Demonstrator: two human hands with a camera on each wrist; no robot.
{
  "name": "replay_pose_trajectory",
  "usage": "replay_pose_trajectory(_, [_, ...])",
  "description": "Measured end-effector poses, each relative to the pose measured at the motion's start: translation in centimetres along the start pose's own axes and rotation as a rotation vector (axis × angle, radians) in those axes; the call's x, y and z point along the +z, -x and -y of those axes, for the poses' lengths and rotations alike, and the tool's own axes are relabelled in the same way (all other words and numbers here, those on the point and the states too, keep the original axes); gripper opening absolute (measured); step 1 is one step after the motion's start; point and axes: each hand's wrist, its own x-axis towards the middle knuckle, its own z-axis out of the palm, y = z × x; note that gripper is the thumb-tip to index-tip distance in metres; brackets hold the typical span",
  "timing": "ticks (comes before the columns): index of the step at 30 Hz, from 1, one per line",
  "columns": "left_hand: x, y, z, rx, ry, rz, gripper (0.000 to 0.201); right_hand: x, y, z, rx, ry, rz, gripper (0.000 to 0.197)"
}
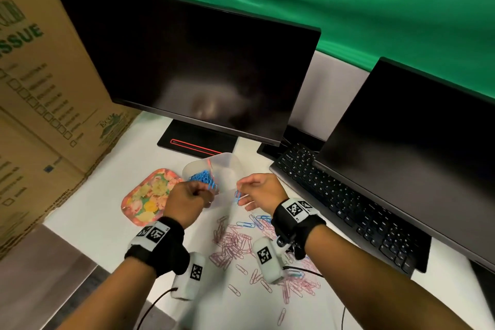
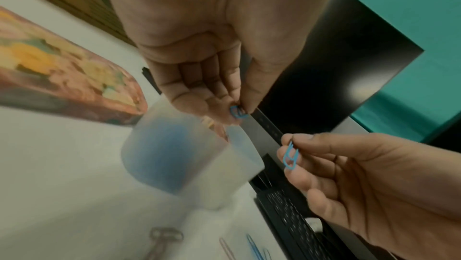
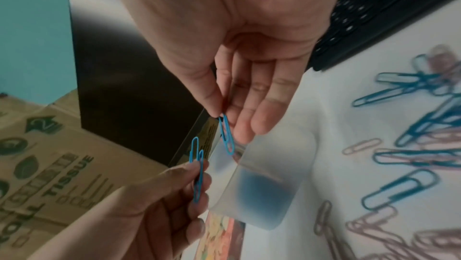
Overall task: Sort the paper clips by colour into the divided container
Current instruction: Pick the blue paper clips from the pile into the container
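Observation:
A translucent divided container (image 1: 230, 166) stands in front of the monitor, with several blue clips (image 1: 202, 177) in its left compartment. My left hand (image 1: 207, 197) hovers at the container's near edge and pinches a blue paper clip (image 2: 238, 111) between thumb and forefinger. My right hand (image 1: 241, 193), just to the right of it, pinches another blue paper clip (image 3: 227, 136) that hangs downward, the other fingers straight. The two clips are apart. A loose pile of pink clips (image 1: 233, 244) with some blue clips (image 1: 261, 220) lies on the white table below my wrists.
A floral tray (image 1: 150, 195) sits left of the container. The monitor stand (image 1: 195, 139) is right behind it. A black keyboard (image 1: 348, 209) and a second screen (image 1: 417, 153) lie to the right. Cardboard boxes (image 1: 40, 115) wall off the left side.

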Motion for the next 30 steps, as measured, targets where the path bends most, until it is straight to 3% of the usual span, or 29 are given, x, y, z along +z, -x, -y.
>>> replay_pose_trajectory(5, [-2.1, -2.0, -0.7, -0.058, -0.075, -0.121, 0.007, 3.3, -1.3, 2.1, -0.063, 0.15, -0.038, 0.016])
replay_pose_trajectory(11, [-1.8, -3.9, -1.3, -0.103, -0.319, -0.146, 0.01, 6.4, -2.6, 3.3, -0.123, 0.377, -0.106, 0.013])
replay_pose_trajectory(18, [-1.3, -4.0, -1.5, -0.122, -0.46, -0.13, 0.016, 5.1, -1.3, 2.2, -0.144, 0.509, -0.046, 0.02])
replay_pose_trajectory(20, [-1.2, -3.8, -1.4, -0.068, -0.441, -0.138, 0.015, 3.5, -0.8, 1.3, -0.156, 0.477, -0.052, 0.017])
replay_pose_trajectory(24, [0.1, -2.5, -1.1, 0.166, -0.416, -0.117, 0.014, -1.5, 0.4, -1.7, -0.12, 0.439, -0.141, 0.02])
replay_pose_trajectory(30, [5.2, -1.0, -0.1, 0.391, -0.571, 0.147, 0.015, -9.4, 2.6, -6.8, 0.06, 0.762, -0.359, 0.024])
